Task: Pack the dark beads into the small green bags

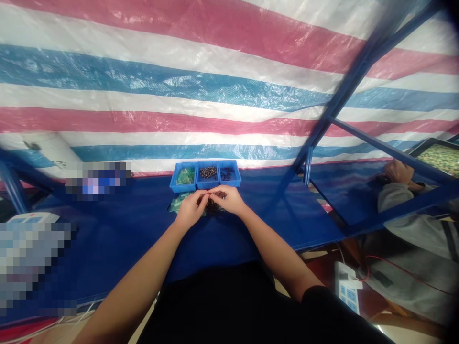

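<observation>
My left hand (191, 206) and my right hand (229, 198) meet fingertip to fingertip just in front of three blue bins. Both are closed in a pinch; what sits between the fingers is too small to make out, though a speck of red shows there. Beneath them lies a pile of small dark and brassy parts (212, 208), partly hidden by my hands. Green-tinted small bags (176, 202) lie beside my left hand. The left bin (172, 184) holds pale green pieces, the middle bin (207, 183) dark and gold bits, the right bin (234, 182) dark slender pieces.
A blue tabletop (136, 239) spreads around me. Blue metal frame bars (346, 91) rise at the right, before a striped plastic sheet (179, 86). Another person in a grey sleeve (394, 200) is beyond them. A power strip (346, 289) sits low at right.
</observation>
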Demonstrator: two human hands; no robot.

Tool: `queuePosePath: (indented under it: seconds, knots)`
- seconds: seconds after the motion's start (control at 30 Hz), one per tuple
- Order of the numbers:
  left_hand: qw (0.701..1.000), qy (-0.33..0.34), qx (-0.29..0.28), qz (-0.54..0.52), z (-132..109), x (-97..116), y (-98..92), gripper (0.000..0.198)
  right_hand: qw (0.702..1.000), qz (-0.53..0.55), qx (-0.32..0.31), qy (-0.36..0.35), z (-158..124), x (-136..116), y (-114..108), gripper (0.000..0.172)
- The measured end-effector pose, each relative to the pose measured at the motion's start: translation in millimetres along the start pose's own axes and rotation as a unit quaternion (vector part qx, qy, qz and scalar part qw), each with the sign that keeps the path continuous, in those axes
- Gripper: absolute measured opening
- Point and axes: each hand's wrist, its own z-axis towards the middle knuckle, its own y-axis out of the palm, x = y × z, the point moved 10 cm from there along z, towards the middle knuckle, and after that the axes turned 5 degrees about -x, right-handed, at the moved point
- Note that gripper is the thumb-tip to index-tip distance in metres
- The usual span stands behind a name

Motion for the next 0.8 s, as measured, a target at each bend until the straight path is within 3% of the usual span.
queuePosePath:
  seconds: [0.27,0.8]
  knots:
    - [0.999,-0.001,0.043,-0.004,-1.8,-0.6,-5.7,0.027,1.0,-0.003,0.002,-0.008,1.0,0.5,-0.3,0.029]
    - [1.0,-0.002,0.017,-0.001,0.5,-1.7,-1.6,0.029,1.0,0.007,0.007,0.02,0.9,9.3,1.4,0.031]
